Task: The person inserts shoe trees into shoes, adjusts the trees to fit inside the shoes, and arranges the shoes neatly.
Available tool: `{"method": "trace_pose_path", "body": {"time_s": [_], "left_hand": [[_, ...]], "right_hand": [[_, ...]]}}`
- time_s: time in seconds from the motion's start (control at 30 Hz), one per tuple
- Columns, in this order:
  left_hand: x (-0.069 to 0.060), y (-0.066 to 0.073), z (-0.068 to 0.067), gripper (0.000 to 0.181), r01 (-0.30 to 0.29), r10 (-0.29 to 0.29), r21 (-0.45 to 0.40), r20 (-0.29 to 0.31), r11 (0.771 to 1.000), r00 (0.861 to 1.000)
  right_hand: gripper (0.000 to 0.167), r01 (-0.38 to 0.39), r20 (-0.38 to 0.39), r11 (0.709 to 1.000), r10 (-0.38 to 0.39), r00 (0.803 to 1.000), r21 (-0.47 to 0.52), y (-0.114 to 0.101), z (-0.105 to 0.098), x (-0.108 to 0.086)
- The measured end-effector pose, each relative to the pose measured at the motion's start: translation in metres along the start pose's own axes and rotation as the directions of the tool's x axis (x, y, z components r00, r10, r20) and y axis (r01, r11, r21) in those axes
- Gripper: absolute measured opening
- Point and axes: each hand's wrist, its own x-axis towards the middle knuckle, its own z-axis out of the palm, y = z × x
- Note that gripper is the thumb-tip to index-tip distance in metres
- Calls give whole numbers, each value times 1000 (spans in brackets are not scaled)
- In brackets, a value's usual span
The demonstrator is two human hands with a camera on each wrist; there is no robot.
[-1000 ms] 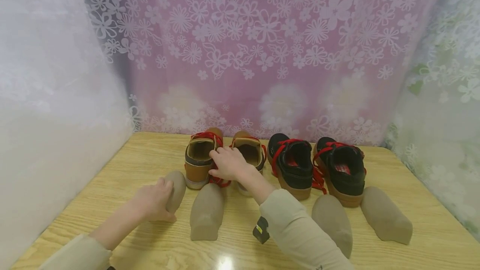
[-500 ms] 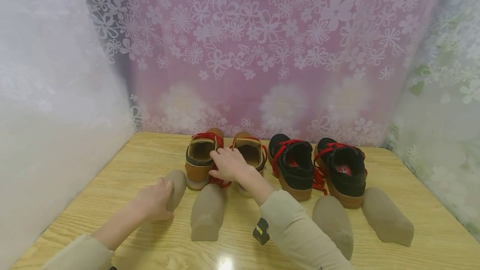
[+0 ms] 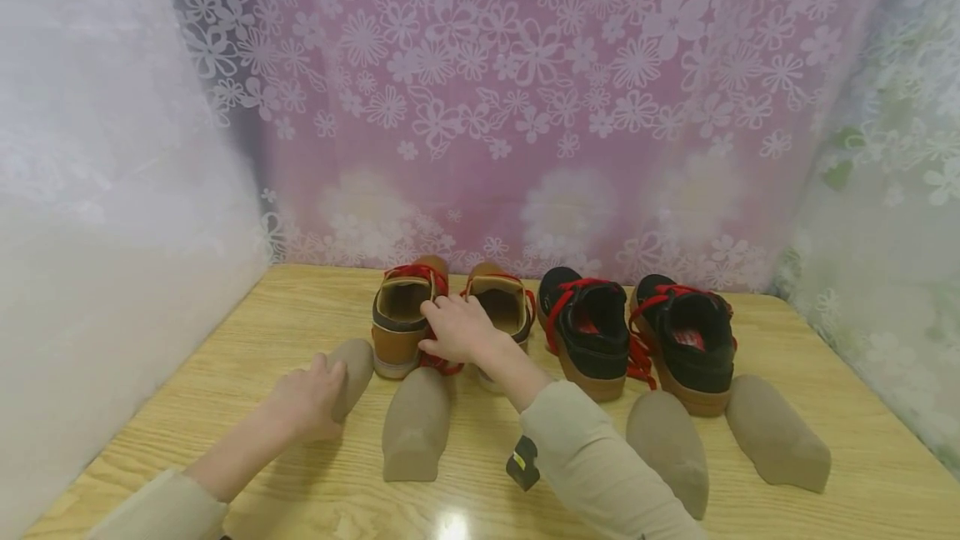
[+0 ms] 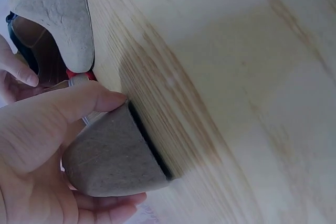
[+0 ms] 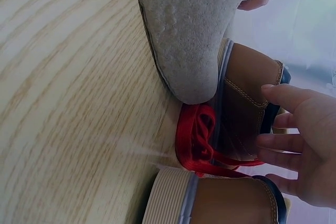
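At the left, my left hand (image 3: 307, 400) grips a grey-brown shoe form (image 3: 356, 373) resting on the table. The left wrist view shows thumb and fingers on opposite sides of this form (image 4: 118, 153). My right hand (image 3: 459, 328) is between two brown shoes with red laces, at the collar of the left brown shoe (image 3: 396, 346) and over part of the right brown shoe (image 3: 498, 307). In the right wrist view, the thumb of my right hand (image 5: 315, 135) touches the brown shoe's side (image 5: 247, 72), its fingers loosely extended.
A second form (image 3: 416, 427) lies before the brown shoes. Farther right stand two black shoes (image 3: 592, 348) (image 3: 693, 357) with red laces, two more forms (image 3: 667, 448) (image 3: 776, 432) in front. Curtains (image 3: 525, 107) hang behind the wooden table (image 3: 300, 490).
My left thumb has drawn slightly leftward along the table. My right hand stays at the brown shoes, and the shoes and other forms keep their places.
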Motion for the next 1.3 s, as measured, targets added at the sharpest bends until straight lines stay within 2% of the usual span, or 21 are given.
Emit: {"method": "trace_pose_path", "body": {"time_s": [0.3, 0.5, 0.63, 0.93, 1.03, 1.17, 1.3], "left_hand": [[-1, -3, 0, 58, 1, 3, 48, -74, 999, 997], [-1, -6, -4, 60, -1, 9, 74, -101, 997, 995], [-2, -8, -6, 60, -10, 18, 62, -132, 998, 991], [-4, -12, -12, 69, 12, -9, 13, -158, 1000, 987], [-5, -13, -15, 69, 12, -4, 41, -189, 999, 982], [-6, -15, -17, 68, 8, 20, 122, -227, 992, 974], [-7, -15, -20, 66, 3, 34, 154, -236, 988, 971]], "right_hand": [[46, -4, 10, 1000, 4, 1000, -2, 0, 0, -1], [47, -6, 24, 1000, 6, 1000, 8, 0, -1, -2], [47, -4, 23, 1000, 3, 1000, 13, 1, 0, -1], [46, 0, 15, 1000, -1, 1000, 21, 1, 0, -1], [46, 4, 8, 1000, -5, 1000, 26, 1, 0, -1], [45, 6, 0, 999, -6, 1000, 34, 1, 1, 0], [46, 3, 3, 999, -3, 1000, 35, 2, 2, 0]]}}
